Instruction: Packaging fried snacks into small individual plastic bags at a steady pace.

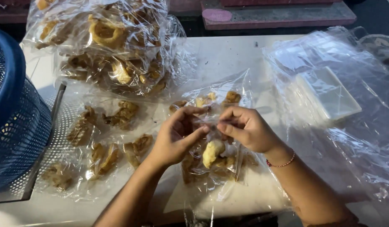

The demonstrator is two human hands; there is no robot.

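White table (228,54), dark floor behind

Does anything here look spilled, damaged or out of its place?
Nothing looks spilled or damaged. Both hands, left hand and right hand, pinch the top of a clear bag of fried snacks. More filled bags lie piled behind, and a loose heap of empty plastic bags is untidy, not odd.

Bags (211,143) are thin clear plastic, glossy and crinkled. Snacks (213,152) look dry, rough, matt. Basket (13,122) at the table's (228,54) left edge is blue perforated plastic.
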